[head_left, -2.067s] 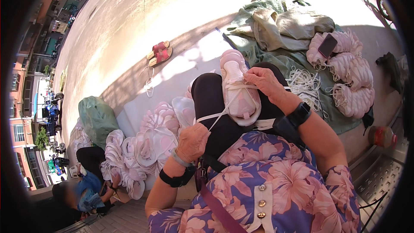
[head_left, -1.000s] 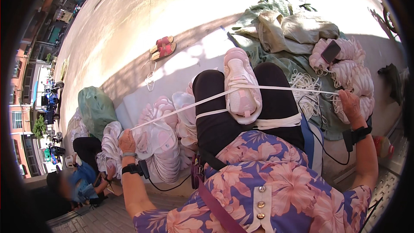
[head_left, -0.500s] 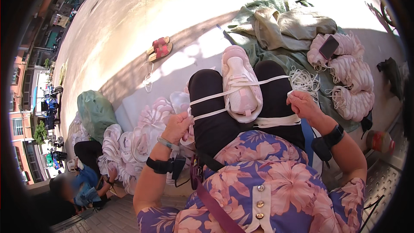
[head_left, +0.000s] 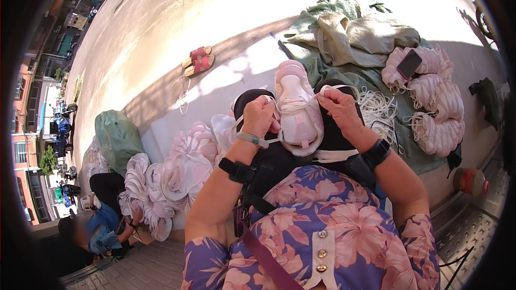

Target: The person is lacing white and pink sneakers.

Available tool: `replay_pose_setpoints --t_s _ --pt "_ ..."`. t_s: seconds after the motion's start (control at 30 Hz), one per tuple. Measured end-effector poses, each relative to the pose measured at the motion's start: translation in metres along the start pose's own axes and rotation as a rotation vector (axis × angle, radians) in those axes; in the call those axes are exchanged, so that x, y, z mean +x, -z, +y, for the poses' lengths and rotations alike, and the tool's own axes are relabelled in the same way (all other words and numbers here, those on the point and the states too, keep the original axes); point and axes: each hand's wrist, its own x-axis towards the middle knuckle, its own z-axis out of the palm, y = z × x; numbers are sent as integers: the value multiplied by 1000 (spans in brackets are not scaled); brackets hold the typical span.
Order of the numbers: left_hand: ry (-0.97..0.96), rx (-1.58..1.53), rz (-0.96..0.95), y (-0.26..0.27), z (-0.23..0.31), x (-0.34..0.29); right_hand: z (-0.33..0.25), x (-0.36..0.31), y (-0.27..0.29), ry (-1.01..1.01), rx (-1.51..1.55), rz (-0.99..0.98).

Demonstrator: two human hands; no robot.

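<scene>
A pale pink and white shoe upper point(head_left: 299, 129) lies across my lap, between my two black-trousered knees. A white shoelace point(head_left: 293, 107) crosses its middle, with an end running out to each side. My left hand point(head_left: 259, 116) pinches the lace at the left of the upper, its fingers closed. On the other side my right hand point(head_left: 339, 108) is closed on the lace, thumb and forefinger together near the upper's edge. More white lace lies over my thighs below the upper.
Stacked pink-white uppers point(head_left: 185, 166) lie at my left, beside a green sack point(head_left: 117, 138). At right are bundled uppers point(head_left: 438, 96), a phone point(head_left: 409, 64) on them, and loose laces point(head_left: 376, 110). Red sandals point(head_left: 199, 61) lie ahead. A person point(head_left: 105, 228) sits at far left.
Both hands have moved inward and up from wide beside my thighs to close at the upper's sides. The lace, stretched out to both sides before, now hangs in slacker loops.
</scene>
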Motion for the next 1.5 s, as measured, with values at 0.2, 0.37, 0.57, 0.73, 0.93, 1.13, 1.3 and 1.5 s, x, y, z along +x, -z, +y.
replay_pose_setpoints --t_s 0.2,0.37,0.57,0.73,0.93,1.13,1.3,1.5 --pt "-136 54 56 3 -7 -20 8 -8 -4 -57 258 -7" --pt "-223 -39 63 3 -22 -16 14 -9 -11 34 211 17" --pt "-197 -101 18 1 -19 -22 12 -11 -13 74 147 54" --pt "-208 -111 26 1 -24 -22 15 -11 -16 140 56 90" --pt "-220 -124 36 1 -25 -25 6 -12 -16 258 -252 98" --pt "-315 -87 107 -3 -35 -20 4 -8 -21 831 -724 -36" --pt "-433 129 210 -4 -46 -9 -1 -13 -18 811 -862 48" --pt "-569 329 302 -5 -57 1 -7 -22 -17 702 -901 7"
